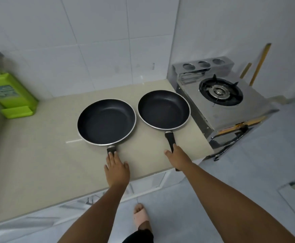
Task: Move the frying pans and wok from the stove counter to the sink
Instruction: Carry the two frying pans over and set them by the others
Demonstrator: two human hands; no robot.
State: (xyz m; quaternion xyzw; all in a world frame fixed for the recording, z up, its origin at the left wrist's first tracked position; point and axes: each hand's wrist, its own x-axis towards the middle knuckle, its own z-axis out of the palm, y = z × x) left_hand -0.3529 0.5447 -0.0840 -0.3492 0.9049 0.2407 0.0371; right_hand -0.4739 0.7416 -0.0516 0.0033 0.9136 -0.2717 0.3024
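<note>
Two black non-stick frying pans sit side by side on the beige counter [38,155], handles pointing toward me. My left hand [116,169] lies flat on top of the left frying pan's [106,121] handle, fingers spread and thumb out to the right, not wrapped around it. My right hand [177,155] covers the handle of the right frying pan [163,109], with the fingers curled over its right side and the thumb out to the left. The handle's end shows under my wrist. No wok or sink is in view.
A steel single-burner gas stove [220,95] stands right of the pans at the counter's end. A green plastic holder [11,95] sits at the back left against the tiled wall. Wooden sticks [259,65] lean behind the stove. My slippered foot [140,216] is on the floor.
</note>
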